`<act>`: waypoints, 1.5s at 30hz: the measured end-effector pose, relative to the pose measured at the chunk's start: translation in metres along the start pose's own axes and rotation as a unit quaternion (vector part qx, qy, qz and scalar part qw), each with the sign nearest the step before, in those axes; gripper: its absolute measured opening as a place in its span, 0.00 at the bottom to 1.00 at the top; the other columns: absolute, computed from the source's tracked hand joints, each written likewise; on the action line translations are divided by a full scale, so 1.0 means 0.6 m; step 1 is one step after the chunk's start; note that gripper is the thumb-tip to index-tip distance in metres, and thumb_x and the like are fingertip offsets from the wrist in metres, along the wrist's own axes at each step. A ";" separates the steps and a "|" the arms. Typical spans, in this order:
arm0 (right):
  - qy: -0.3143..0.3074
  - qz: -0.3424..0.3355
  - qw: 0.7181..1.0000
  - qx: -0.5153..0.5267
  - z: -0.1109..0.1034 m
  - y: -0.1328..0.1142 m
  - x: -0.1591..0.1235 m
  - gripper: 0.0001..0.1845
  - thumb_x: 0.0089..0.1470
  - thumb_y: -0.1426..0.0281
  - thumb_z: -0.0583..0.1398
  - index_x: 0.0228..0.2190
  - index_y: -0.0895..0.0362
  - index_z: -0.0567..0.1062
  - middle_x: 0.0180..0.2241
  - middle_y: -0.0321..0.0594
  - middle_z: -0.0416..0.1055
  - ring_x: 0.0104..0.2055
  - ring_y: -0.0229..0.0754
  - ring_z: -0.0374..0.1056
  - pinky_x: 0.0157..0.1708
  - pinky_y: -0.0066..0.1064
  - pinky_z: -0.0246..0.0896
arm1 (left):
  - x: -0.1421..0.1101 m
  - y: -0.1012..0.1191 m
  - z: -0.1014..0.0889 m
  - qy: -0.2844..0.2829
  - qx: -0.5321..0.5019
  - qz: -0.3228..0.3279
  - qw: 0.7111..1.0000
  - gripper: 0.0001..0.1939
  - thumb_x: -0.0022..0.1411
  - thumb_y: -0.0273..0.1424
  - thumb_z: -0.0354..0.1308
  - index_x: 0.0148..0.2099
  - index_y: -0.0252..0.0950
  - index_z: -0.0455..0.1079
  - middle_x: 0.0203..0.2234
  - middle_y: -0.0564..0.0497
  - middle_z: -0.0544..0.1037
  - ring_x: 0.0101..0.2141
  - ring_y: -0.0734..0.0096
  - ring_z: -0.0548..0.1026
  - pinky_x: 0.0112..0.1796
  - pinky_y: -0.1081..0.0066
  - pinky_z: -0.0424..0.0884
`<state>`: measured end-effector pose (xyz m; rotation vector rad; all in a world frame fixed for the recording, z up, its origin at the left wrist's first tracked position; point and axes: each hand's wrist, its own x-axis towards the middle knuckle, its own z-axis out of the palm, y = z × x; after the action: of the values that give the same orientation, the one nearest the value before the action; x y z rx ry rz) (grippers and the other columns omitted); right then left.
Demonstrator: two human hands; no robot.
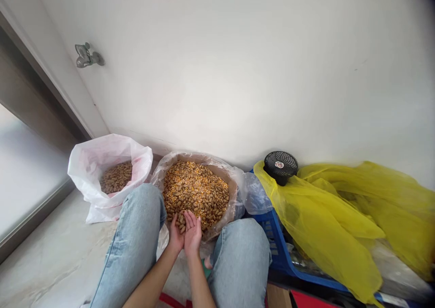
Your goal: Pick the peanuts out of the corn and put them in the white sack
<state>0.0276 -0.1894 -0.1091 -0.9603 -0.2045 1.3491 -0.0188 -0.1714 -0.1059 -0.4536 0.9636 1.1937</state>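
My left hand (176,236) and my right hand (193,233) are cupped together, side by side, at the near edge of a clear plastic-lined sack (217,167). A few brown nuts in the shell (181,222) rest in my palms. The sack is heaped with yellow corn kernels (195,192) mixed with more of these nuts. To its left, a white plastic bag (91,181) holds brown nuts (115,177) alone. My jeans-covered knees (139,235) rise on either side of my forearms and hide the lower front of both bags.
A metal wall tap (89,56) sticks out of the white wall. A small black fan (280,167) sits on yellow plastic sheeting (326,217), which drapes over a blue plastic crate (275,249). A pale stone floor (57,249) stretches left to a dark door frame (41,99).
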 end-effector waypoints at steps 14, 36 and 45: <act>0.187 -0.145 0.912 -0.335 -0.067 -0.010 0.058 0.33 0.45 0.61 0.52 0.53 0.58 0.54 0.52 0.50 0.59 0.51 0.45 0.60 0.47 0.37 0.55 | 0.034 0.006 -0.019 -0.021 -0.102 -0.013 0.995 0.06 0.56 0.26 0.48 0.32 0.34 0.66 0.25 0.51 0.74 0.28 0.73 0.74 0.31 0.70 0.72; -0.022 -0.134 0.519 -0.844 -0.017 0.009 0.087 0.32 0.49 0.67 0.52 0.55 0.45 0.48 0.61 0.42 0.38 0.60 0.57 0.36 0.50 0.53 0.41 | 0.025 0.039 -0.017 -0.029 -0.091 -0.017 0.995 0.06 0.56 0.26 0.47 0.32 0.35 0.66 0.25 0.51 0.74 0.28 0.73 0.74 0.32 0.70 0.72; -0.004 -0.163 0.782 -0.601 -0.035 -0.007 0.112 0.20 0.37 0.79 0.51 0.35 0.55 0.72 0.43 0.43 0.64 0.46 0.43 0.61 0.48 0.34 0.53 | 0.026 0.039 -0.021 -0.011 -0.074 -0.010 0.997 0.06 0.56 0.26 0.48 0.32 0.35 0.66 0.25 0.51 0.73 0.28 0.73 0.74 0.32 0.70 0.72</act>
<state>0.0615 -0.1398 -0.1455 -1.8505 -1.2950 0.7870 -0.0443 -0.1639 -0.1214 -0.5664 0.8535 1.2551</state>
